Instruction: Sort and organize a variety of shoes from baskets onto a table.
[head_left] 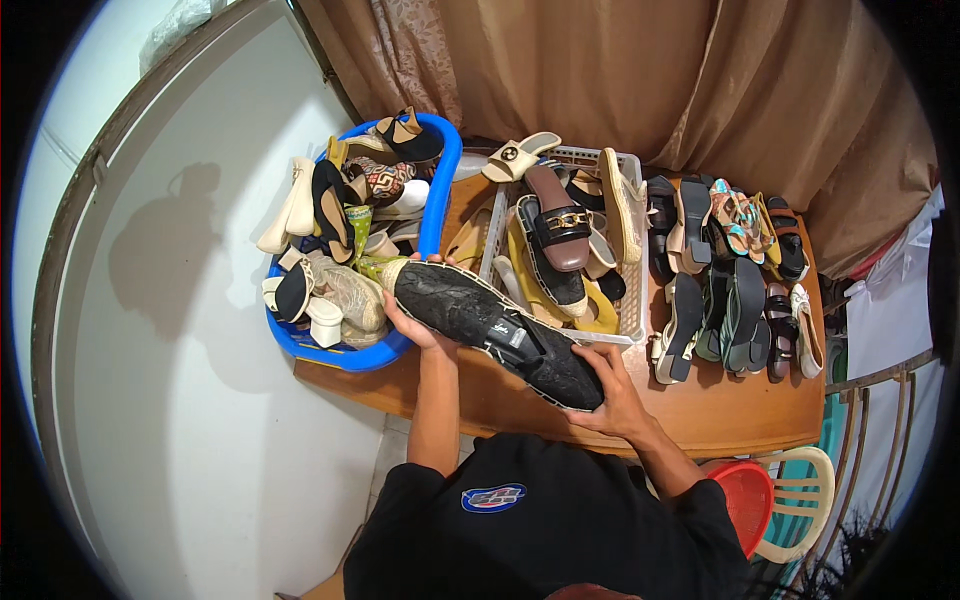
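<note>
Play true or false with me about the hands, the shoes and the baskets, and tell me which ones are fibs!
1. The left hand and right hand hold black footwear. True.
2. The left hand wears a glove. False: both hands are bare.
3. The blue basket and pale crate both have footwear in them. True.
4. The basket is right of the crate. False: it is on the left.
5. A brown curtain hangs beyond the wooden table. True.

The left hand and right hand hold black espadrille footwear by opposite ends; left of the grip is a blue basket, beyond the grip a white crate, rightward rows of shoes.
</note>
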